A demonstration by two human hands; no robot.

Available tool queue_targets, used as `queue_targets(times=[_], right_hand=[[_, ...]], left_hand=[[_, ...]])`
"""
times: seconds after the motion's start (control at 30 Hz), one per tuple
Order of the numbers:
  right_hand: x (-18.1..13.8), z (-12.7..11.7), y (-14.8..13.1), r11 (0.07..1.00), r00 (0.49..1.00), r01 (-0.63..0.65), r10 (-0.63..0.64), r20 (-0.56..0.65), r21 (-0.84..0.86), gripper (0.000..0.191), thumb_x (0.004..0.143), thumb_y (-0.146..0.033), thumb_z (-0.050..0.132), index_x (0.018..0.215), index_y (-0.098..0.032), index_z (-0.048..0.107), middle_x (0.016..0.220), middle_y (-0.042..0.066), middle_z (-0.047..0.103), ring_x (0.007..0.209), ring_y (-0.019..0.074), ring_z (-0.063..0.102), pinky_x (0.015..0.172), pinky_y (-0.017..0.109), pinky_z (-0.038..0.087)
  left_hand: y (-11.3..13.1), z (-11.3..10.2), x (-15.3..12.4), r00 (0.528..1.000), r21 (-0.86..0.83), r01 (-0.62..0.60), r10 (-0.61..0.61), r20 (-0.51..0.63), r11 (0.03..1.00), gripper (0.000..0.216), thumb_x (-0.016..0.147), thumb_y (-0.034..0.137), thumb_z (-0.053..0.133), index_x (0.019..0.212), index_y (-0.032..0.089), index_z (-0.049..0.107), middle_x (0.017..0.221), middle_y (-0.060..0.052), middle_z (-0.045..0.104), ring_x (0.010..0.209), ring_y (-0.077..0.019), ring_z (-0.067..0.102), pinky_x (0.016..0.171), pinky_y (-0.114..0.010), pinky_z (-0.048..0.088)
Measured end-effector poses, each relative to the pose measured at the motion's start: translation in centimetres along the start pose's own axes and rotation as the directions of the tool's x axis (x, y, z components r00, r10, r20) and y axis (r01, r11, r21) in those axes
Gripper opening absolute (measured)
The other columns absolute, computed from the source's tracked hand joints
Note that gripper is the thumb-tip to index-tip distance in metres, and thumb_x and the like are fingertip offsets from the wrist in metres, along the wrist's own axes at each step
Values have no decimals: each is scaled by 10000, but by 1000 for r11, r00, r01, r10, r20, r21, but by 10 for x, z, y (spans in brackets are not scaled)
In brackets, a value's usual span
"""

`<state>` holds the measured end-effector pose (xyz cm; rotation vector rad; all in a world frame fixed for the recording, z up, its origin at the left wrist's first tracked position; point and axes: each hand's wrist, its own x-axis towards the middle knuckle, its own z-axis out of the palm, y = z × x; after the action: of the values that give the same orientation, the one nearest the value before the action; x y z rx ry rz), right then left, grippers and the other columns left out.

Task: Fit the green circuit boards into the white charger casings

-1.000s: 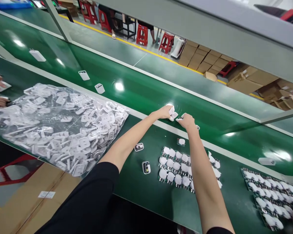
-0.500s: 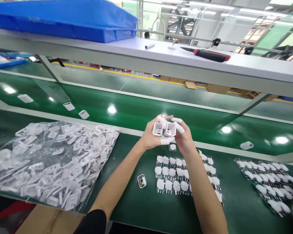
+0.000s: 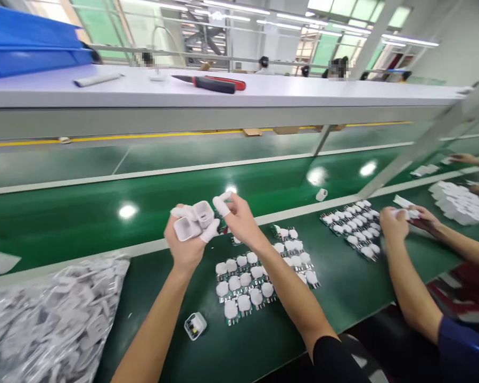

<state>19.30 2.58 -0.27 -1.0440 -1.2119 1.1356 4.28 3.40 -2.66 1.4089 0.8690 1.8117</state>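
Note:
My left hand (image 3: 187, 234) is closed around two white plastic charger housings (image 3: 186, 229), held side by side with their open ends facing me. White finger covers are on its fingertips. Just right of the housings is my right hand (image 3: 239, 215), also with white finger covers, its fingers curled together. A small dark and reddish bit shows under these fingers; I cannot make out what it is. Below lie rows of circuit boards with white round pads (image 3: 245, 279), partly hidden by my right forearm. One housing with parts inside (image 3: 195, 325) lies on the green table near my left forearm.
A clear bag of white plastic parts (image 3: 59, 314) lies at the left. More padded boards (image 3: 353, 226) are at the right, near a co-worker's hands (image 3: 403, 218) holding a white piece. Pliers (image 3: 211, 83), a marker (image 3: 98, 80) and a blue bin (image 3: 32, 48) rest on the shelf above.
The view has swung to the right, bringing the co-worker's arms into sight. My right hand has come off the housings, which now stay in my left hand alone, tilted.

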Motion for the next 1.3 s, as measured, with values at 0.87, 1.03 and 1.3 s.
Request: queue_targets(times=[0.87,1.03,1.3], right_hand=[[-39,-26,-40,551,595,787,-797,103,-279,515,903,-306,759,1417,-299,798,1145,95,753,1001,289,736,784,490,685],[-52,-29,-58,556,566,822,-821,72,-122,636,838,-221,900,1460,-258,777,1128,95,833,936,286,828,714,445,736],[-67,-24,-70,527,535,842,-843,59,-111,524,788,-204,949,1294,-231,813,1076,90,866,923,272,848,676,402,749]], left_hand=[[49,-36,6,955,-190,-152,194,223,970,583,651,336,1138,977,230,666,1057,-17,732,902,-209,791,820,-390,709],[65,-45,9,814,-135,-385,405,417,913,470,801,267,1055,1028,245,645,1132,-51,748,1014,-250,831,859,-413,714],[55,-41,6,781,-205,-397,446,437,895,514,824,173,1015,1150,259,626,1239,-95,755,1067,-262,836,902,-420,732]])
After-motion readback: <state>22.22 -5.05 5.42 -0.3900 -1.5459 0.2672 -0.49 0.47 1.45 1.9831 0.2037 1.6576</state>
